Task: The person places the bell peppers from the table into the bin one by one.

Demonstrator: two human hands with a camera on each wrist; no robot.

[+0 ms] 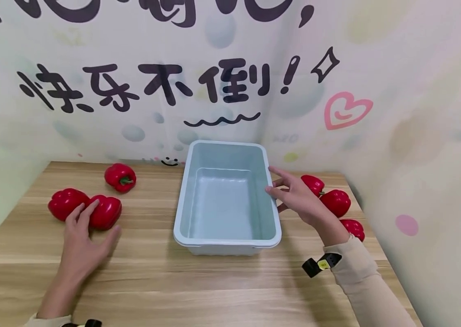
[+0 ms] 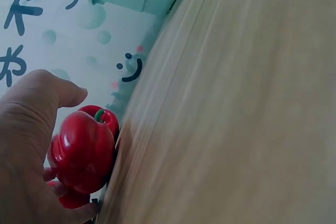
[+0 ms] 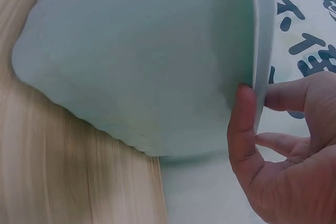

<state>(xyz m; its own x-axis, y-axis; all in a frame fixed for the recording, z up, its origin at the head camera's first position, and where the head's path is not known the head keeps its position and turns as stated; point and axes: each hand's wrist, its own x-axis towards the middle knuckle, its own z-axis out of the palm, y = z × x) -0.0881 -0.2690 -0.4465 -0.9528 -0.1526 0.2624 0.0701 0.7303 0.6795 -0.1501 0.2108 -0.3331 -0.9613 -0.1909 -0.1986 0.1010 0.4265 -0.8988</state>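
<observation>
A light blue plastic bin [image 1: 227, 243] stands on the wooden table in the middle of the head view, with nothing in it. On its right rim, my right hand [image 1: 297, 197] pinches the edge between thumb and fingers; the right wrist view shows this grip close up. My left hand [image 1: 85, 250] reaches over a red bell pepper [image 1: 107, 213], fingertips on or just at its top and the thumb spread away. Touching that pepper on the left is another red bell pepper [image 1: 66, 204]. A third bell pepper [image 1: 120, 177], green stem showing, lies farther back.
Several more red bell peppers [image 1: 335, 203] lie right of the bin, partly hidden behind my right hand and forearm. A printed cloth [image 1: 230, 122] hangs along the table's back edge, and a pale wall [image 1: 438, 190] borders the right side.
</observation>
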